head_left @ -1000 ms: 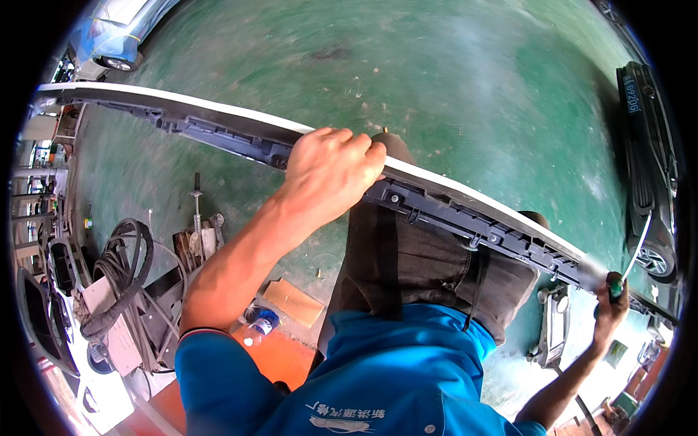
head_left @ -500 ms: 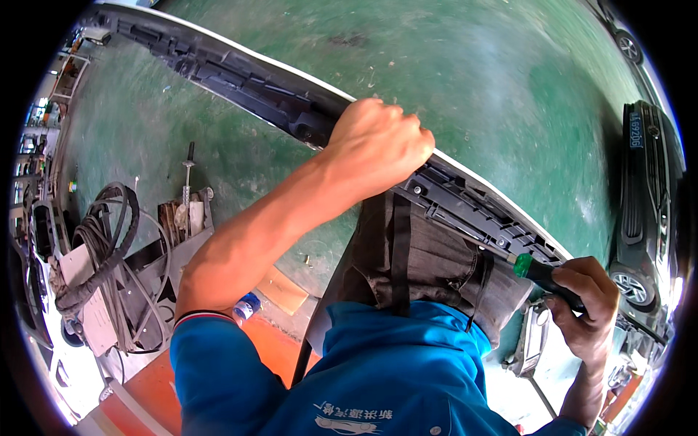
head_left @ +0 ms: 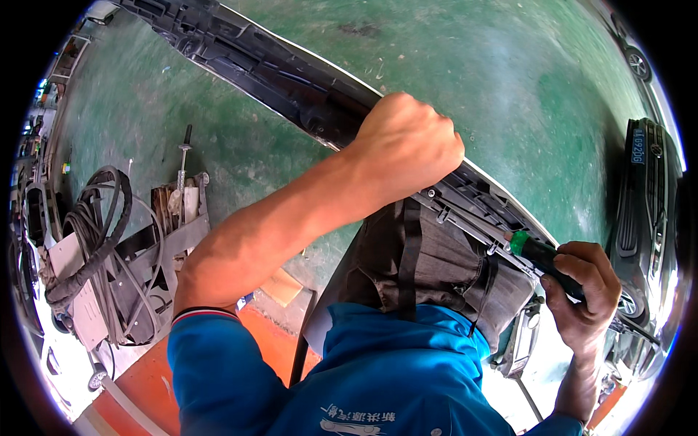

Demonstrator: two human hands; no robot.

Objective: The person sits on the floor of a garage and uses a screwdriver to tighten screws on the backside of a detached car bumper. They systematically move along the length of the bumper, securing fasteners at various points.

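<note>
A long black plastic car trim panel (head_left: 291,93) with a white outer edge slants across the view from the upper left down to my right side. Its ribbed inner face is turned up towards me, and its near part rests by my lap. My left hand (head_left: 413,142) is closed over the panel's middle, the fingertips hidden behind it. In my right hand (head_left: 587,291) is a screwdriver (head_left: 542,254) with a green and black handle, fingers wrapped round the grip. The screwdriver's shaft runs left along the panel's inner side; I cannot tell what its tip touches.
On the left, coiled hoses and cables (head_left: 102,247) hang on a metal cart (head_left: 185,232) that also holds upright tools. A dark car (head_left: 643,196) stands at the right, with another car's wheel (head_left: 638,65) beyond it. Green floor (head_left: 465,65) spreads ahead.
The panel has rolled and shifted right, so more of its inner face shows. My left hand has moved right with it. My right hand and the screwdriver are slightly higher.
</note>
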